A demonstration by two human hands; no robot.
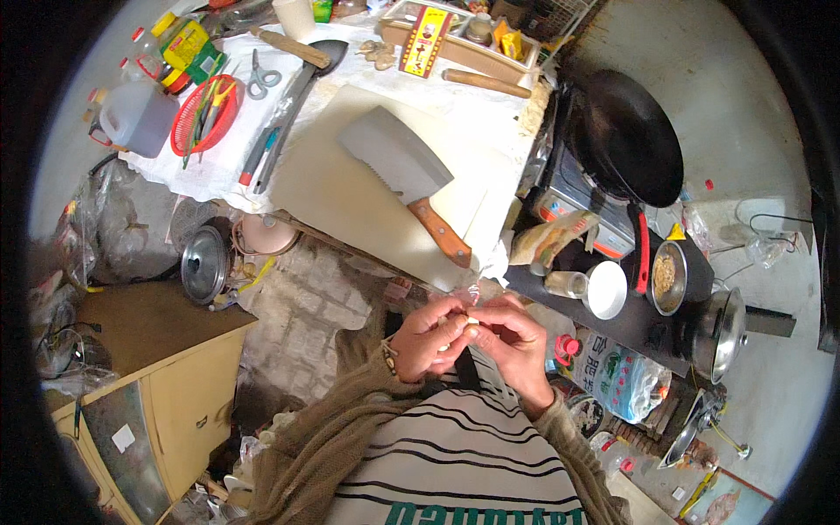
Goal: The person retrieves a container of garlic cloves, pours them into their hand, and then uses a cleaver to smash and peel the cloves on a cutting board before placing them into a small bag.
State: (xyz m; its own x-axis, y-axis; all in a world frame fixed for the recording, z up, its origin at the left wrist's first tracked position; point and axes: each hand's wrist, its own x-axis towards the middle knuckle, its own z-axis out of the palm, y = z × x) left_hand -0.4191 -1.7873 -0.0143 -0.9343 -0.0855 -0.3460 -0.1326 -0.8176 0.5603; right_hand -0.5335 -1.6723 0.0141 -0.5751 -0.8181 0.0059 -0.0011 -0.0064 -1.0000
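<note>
Both hands meet in front of my striped top, just below the table's near edge. My left hand [425, 338] pinches a small pale piece [472, 321], possibly a garlic clove, between thumb and forefinger. The fingertips of my right hand [515, 338] grip that same piece from the other side. Another pale bit shows in the curled fingers of my left hand. Beyond them, a cleaver [400, 154] lies flat on the pale cutting board [315, 157], its wooden handle [441, 233] pointing towards me.
A red basket [231, 118] of utensils, scissors [262, 77] and bottles [190, 52] stand at the table's left. Rightward, a black wok [623, 131] sits on a stove beside a white bowl [605, 290] and a metal bowl [669, 279]. A wooden cabinet [190, 394] is at left.
</note>
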